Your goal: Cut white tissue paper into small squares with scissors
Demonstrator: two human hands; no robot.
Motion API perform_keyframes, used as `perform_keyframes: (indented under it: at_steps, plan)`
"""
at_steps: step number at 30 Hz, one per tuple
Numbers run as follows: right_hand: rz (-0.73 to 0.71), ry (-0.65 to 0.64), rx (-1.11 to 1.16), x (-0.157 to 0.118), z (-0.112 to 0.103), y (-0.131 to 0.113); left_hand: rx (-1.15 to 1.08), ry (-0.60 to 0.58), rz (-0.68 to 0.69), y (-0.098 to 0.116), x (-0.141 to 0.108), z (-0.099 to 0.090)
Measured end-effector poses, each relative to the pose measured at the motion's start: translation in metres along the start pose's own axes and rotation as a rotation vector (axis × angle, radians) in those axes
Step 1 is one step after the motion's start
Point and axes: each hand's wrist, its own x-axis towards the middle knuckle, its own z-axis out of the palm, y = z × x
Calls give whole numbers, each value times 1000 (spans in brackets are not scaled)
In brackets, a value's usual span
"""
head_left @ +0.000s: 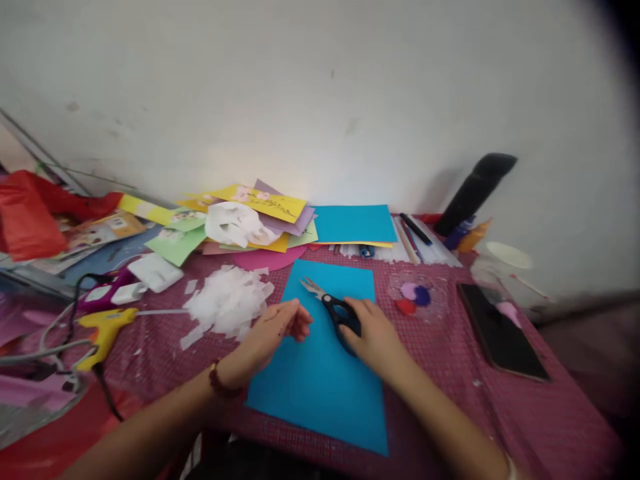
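A blue sheet of paper (320,393) lies flat on the table in front of me. Black-handled scissors (327,300) are over its upper part, blades pointing up and left. My right hand (375,337) has its fingers closed round the scissors' handles. Left of the scissors, my left hand (283,327) hovers at the sheet's left edge, its fingers curled loosely and a little apart, with nothing seen in them. A pile of small white paper pieces (230,300) sits just beyond that hand.
A yellow glue gun (106,333) with cables lies at the left. Coloured papers (295,230) and a blue stack (355,223) stand along the wall. To the right are a clear palette (435,307) with paint-like colours and a dark flat device (500,330).
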Motion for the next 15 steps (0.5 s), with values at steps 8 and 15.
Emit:
perform_keyframes:
  at_steps: [8, 15]
  plan:
    - [1, 131, -40, 8, -5, 10, 965, -503, 630, -22, 4, 53]
    - [-76, 104, -17, 8, -1, 15, 1147, -286, 597, -30, 0, 51]
